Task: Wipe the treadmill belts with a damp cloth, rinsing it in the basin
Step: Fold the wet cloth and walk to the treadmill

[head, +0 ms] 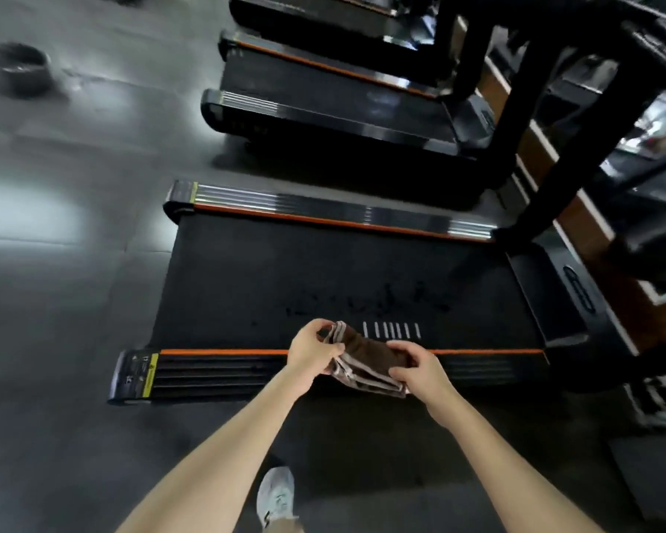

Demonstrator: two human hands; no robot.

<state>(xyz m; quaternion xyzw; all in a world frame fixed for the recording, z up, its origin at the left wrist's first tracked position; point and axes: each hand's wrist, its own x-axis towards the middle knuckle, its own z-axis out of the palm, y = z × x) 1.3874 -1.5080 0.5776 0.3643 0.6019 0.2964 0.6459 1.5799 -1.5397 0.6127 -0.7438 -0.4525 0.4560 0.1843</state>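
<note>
One folded brown cloth (366, 355) is held above the near side rail of the nearest treadmill belt (323, 271), low in the middle of the frame. Its long axis runs from upper left to lower right. The left hand (310, 350) pinches its upper left end, and the right hand (416, 365) has its fingers (398, 346) curled over the lower right end. Three treadmills recede toward the top of the frame. One round basin (18, 69) sits on the floor (74, 302) at upper left.
</note>
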